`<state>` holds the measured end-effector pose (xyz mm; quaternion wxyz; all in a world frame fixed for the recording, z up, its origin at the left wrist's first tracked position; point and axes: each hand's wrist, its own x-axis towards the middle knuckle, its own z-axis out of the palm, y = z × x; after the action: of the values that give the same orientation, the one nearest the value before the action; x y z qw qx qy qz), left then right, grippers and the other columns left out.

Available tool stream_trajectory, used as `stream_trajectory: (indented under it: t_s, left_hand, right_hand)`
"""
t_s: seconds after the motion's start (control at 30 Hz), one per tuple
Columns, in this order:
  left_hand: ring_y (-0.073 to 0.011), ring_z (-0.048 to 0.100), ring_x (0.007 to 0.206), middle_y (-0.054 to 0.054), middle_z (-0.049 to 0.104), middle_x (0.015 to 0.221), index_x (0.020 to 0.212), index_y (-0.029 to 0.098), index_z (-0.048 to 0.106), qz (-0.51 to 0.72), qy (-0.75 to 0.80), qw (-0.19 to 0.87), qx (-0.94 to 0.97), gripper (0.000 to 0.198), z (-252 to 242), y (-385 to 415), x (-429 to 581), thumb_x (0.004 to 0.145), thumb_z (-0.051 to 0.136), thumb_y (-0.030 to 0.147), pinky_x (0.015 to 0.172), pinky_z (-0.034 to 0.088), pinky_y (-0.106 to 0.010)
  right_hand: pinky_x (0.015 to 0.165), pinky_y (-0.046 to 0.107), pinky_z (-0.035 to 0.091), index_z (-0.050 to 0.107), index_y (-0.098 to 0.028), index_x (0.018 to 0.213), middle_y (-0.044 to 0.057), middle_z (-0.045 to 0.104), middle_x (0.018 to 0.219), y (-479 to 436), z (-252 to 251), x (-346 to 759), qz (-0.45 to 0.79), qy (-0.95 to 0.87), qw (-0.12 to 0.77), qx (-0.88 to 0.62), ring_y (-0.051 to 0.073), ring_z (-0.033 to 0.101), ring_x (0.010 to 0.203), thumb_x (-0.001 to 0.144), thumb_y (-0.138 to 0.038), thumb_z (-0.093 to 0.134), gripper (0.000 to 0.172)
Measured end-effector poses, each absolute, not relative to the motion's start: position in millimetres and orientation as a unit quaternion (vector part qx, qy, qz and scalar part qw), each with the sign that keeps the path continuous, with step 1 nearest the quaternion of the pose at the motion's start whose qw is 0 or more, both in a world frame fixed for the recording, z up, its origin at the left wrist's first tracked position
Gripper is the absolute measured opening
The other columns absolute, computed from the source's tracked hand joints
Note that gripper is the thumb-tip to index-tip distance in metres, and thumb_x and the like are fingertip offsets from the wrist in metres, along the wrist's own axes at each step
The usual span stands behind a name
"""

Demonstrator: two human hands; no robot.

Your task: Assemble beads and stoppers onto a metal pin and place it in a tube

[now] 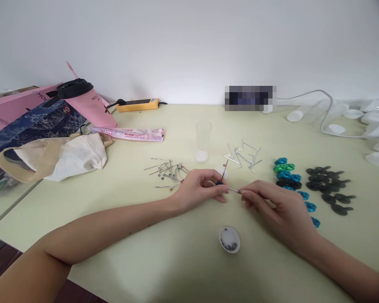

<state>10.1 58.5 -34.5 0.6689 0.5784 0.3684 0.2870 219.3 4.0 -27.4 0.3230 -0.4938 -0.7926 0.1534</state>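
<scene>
Power strip (137, 105) seen at desk's (129, 261) back edge. Blue piece (219, 183) pinched by inward-angled left hand (200, 185), rod (233, 190) by right hand (282, 210).

- Shows left arm (113, 229) bare from upper arm through elbow to wrist; runs out of view at lower left.
- Bears short, broken row of small dark marks (139, 230) along lower edge of left forearm; too faint to read or to tell ink from shadow.
- Creases at inner elbow, then narrows smoothly to slim wrist.
- Shows right forearm (341, 263) bare out to right edge of view.
- Ends in bare, slender-fingered left hand (197, 186) and right hand (282, 208); nails too small to judge.
</scene>
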Motion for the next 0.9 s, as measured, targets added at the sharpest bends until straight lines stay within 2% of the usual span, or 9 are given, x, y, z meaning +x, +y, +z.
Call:
stream_trajectory:
  t_s: [0.1, 0.23, 0.3, 0.47, 0.57, 0.67, 0.77, 0.83, 0.9]
  left_hand:
    - [-0.0188, 0.071, 0.074, -0.002, 0.067, 0.069, 0.085, 0.014, 0.063, 0.274, 0.373, 0.664, 0.586, 0.024, -34.0, 57.4, 10.3, 0.078, 0.071, 0.036, 0.073, 0.051, -0.027]
    - [-0.0171, 0.070, 0.072, -0.002, 0.068, 0.078, 0.086, 0.015, 0.062, 0.299, 0.365, 0.676, 0.567, 0.024, -34.5, 58.6, 10.4, 0.079, 0.070, 0.036, 0.072, 0.052, -0.026]
    - [-0.0169, 0.070, 0.072, -0.003, 0.068, 0.081, 0.086, 0.015, 0.062, 0.301, 0.358, 0.680, 0.564, 0.024, -34.7, 59.3, 10.4, 0.079, 0.070, 0.036, 0.073, 0.052, -0.028]
    - [-0.0192, 0.070, 0.075, -0.004, 0.068, 0.078, 0.086, 0.015, 0.062, 0.279, 0.354, 0.678, 0.580, 0.025, -34.3, 59.6, 9.9, 0.080, 0.069, 0.038, 0.075, 0.053, -0.030]
    - [-0.0197, 0.071, 0.075, -0.004, 0.067, 0.075, 0.086, 0.015, 0.062, 0.277, 0.357, 0.671, 0.588, 0.025, -34.6, 59.0, 9.6, 0.079, 0.069, 0.037, 0.075, 0.053, -0.030]
    - [-0.0197, 0.070, 0.076, -0.004, 0.067, 0.076, 0.087, 0.015, 0.062, 0.281, 0.356, 0.665, 0.593, 0.024, -35.8, 58.0, 9.9, 0.079, 0.069, 0.036, 0.075, 0.053, -0.030]
    - [-0.0192, 0.070, 0.076, -0.004, 0.067, 0.076, 0.086, 0.014, 0.062, 0.285, 0.353, 0.663, 0.596, 0.023, -36.8, 57.3, 10.5, 0.079, 0.069, 0.036, 0.074, 0.054, -0.030]
    - [-0.0184, 0.070, 0.075, -0.004, 0.067, 0.076, 0.086, 0.014, 0.062, 0.292, 0.354, 0.665, 0.590, 0.023, -36.9, 57.7, 10.7, 0.080, 0.069, 0.035, 0.073, 0.054, -0.029]
    - [-0.0172, 0.070, 0.073, -0.003, 0.066, 0.079, 0.087, 0.014, 0.062, 0.307, 0.356, 0.670, 0.574, 0.023, -36.6, 58.8, 10.7, 0.080, 0.069, 0.035, 0.072, 0.054, -0.028]
  right_hand:
    - [0.051, 0.023, 0.042, 0.059, -0.021, 0.072, -0.003, 0.058, 0.058, 6.0, -25.9, 217.9, 0.191, -0.772, 0.309, -0.522, 0.012, 0.055, 0.052, 0.096, -0.025, 0.046, 0.027]
    - [0.055, 0.024, 0.045, 0.060, -0.020, 0.098, 0.003, 0.065, 0.085, 6.4, -30.7, 219.7, 0.084, -0.786, 0.329, -0.517, 0.013, 0.060, 0.062, 0.094, -0.024, 0.050, 0.012]
    - [0.059, 0.026, 0.045, 0.060, -0.020, 0.106, 0.007, 0.064, 0.099, 5.2, -34.7, 223.0, -0.012, -0.815, 0.315, -0.485, 0.015, 0.062, 0.071, 0.092, -0.020, 0.052, 0.015]
    - [0.071, 0.029, 0.046, 0.063, -0.020, 0.103, 0.006, 0.068, 0.096, 2.1, -39.0, 229.7, -0.104, -0.859, 0.289, -0.410, 0.018, 0.064, 0.081, 0.091, -0.008, 0.050, 0.021]
    - [0.063, 0.027, 0.046, 0.066, -0.020, 0.099, 0.004, 0.070, 0.086, 2.3, -36.1, 224.7, -0.002, -0.837, 0.323, -0.442, 0.016, 0.064, 0.072, 0.092, -0.012, 0.050, 0.019]
    - [0.048, 0.024, 0.045, 0.067, -0.020, 0.094, 0.001, 0.066, 0.067, 3.0, -30.0, 215.1, 0.272, -0.731, 0.347, -0.521, 0.013, 0.061, 0.054, 0.095, -0.027, 0.050, 0.018]
    - [0.036, 0.022, 0.039, 0.064, -0.018, 0.101, 0.000, 0.063, 0.062, 3.0, -24.9, 209.0, 0.492, -0.591, 0.345, -0.538, 0.012, 0.057, 0.045, 0.094, -0.041, 0.049, 0.028]
    - [0.040, 0.023, 0.042, 0.063, -0.019, 0.104, 0.000, 0.062, 0.062, 3.3, -24.1, 209.1, 0.495, -0.578, 0.350, -0.546, 0.013, 0.057, 0.048, 0.092, -0.043, 0.051, 0.030]
    - [0.051, 0.025, 0.047, 0.064, -0.021, 0.105, 0.001, 0.064, 0.069, 4.0, -25.2, 211.7, 0.408, -0.628, 0.359, -0.557, 0.014, 0.060, 0.058, 0.089, -0.040, 0.056, 0.025]
